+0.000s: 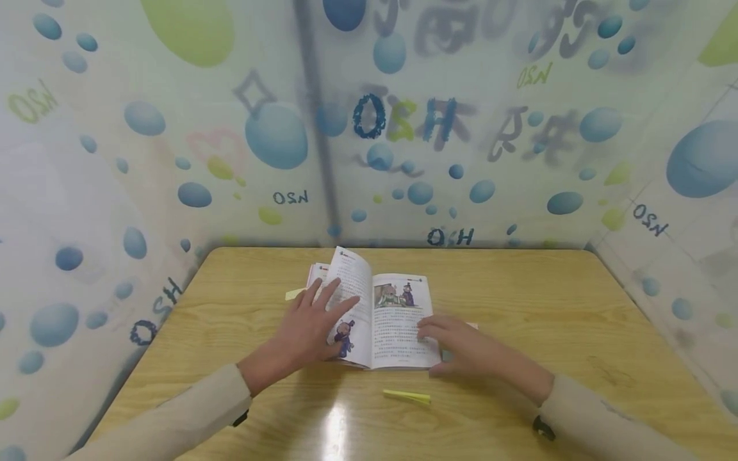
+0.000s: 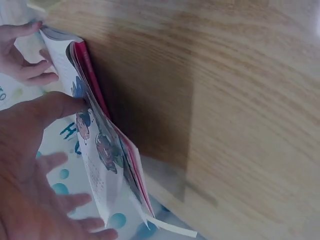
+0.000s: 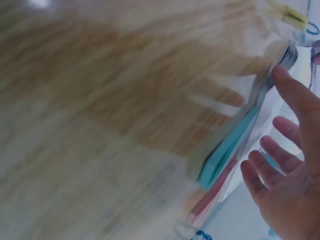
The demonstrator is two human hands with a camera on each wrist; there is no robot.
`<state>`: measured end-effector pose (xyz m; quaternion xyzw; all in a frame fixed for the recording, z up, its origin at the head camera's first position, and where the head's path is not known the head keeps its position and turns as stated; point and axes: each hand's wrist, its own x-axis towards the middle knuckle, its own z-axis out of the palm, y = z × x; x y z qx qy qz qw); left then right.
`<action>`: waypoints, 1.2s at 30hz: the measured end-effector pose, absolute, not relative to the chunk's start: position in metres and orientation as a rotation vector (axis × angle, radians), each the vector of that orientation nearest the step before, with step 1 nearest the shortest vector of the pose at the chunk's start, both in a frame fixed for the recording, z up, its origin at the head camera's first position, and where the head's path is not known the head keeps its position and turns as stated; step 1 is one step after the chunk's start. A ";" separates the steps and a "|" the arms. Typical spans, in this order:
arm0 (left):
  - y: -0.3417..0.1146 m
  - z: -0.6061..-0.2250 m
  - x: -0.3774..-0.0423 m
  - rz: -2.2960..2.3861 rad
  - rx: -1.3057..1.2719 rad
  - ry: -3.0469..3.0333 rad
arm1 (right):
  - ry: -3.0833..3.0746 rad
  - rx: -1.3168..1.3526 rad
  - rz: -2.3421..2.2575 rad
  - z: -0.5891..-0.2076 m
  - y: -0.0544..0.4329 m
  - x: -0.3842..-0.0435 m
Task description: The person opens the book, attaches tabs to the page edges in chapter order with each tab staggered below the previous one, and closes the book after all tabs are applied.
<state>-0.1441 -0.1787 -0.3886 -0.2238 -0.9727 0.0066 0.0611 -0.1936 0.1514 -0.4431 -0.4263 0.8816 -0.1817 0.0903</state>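
An open book point(image 1: 401, 339) with printed text and cartoon figures lies on the wooden table, its left leaf raised and curved. My left hand point(image 1: 308, 330) is spread over that left page; in the left wrist view its thumb point(image 2: 62, 106) touches the page near the lower edge. At the right page's outer edge is my right hand point(image 1: 461, 342), fingers loosely bent. The right wrist view shows its thumb point(image 3: 292, 90) at the page edges and the other fingers apart over the page. Teal and pink edges point(image 3: 225, 152) show along the book's side there.
A folded yellow paper strip point(image 1: 407, 396) lies on the table point(image 1: 519, 288) in front of the book. Another pale yellow slip point(image 1: 294, 294) sticks out at the book's left side. Behind the table hangs a bubble-patterned sheet point(image 1: 490, 141), with more at both sides.
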 end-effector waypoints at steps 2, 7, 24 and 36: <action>-0.180 -0.393 -0.144 -0.014 -0.721 -3.001 | 2.609 -1.265 -0.521 -0.443 0.149 -0.191; -0.182 -0.403 -0.143 -0.166 -0.809 -3.093 | 2.624 -1.288 -0.486 -0.441 0.147 -0.189; -0.193 -0.428 -0.147 -0.358 -0.909 -3.113 | 2.596 -1.427 -0.462 -0.433 0.154 -0.197; -0.190 -0.426 -0.147 -0.370 -0.892 -3.070 | 2.647 -1.552 -0.516 -0.425 0.154 -0.199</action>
